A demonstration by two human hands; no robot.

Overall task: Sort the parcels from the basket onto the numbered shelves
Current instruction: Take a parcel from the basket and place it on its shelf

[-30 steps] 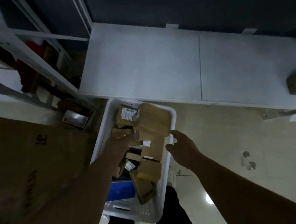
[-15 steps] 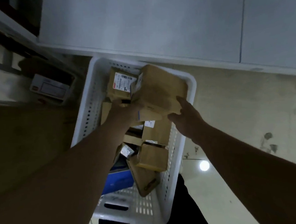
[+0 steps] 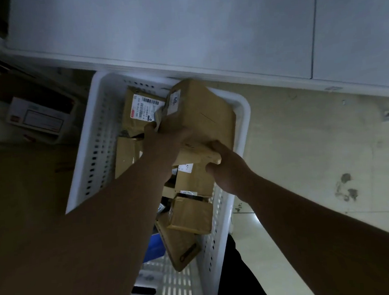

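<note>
We see both hands grasping one large brown parcel [image 3: 200, 114] over the white basket [image 3: 96, 140], toward its 1 o'clock corner: left hand [image 3: 165, 142] fingers curled on its near-left edge, right hand [image 3: 227, 165] gripping its lower flap. Smaller parcels [image 3: 191, 214] lie beneath.

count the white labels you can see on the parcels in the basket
3: one barcode label at the far left, one on the big parcel in both hands, one mid-basket under it. Others may be hidden.
</note>
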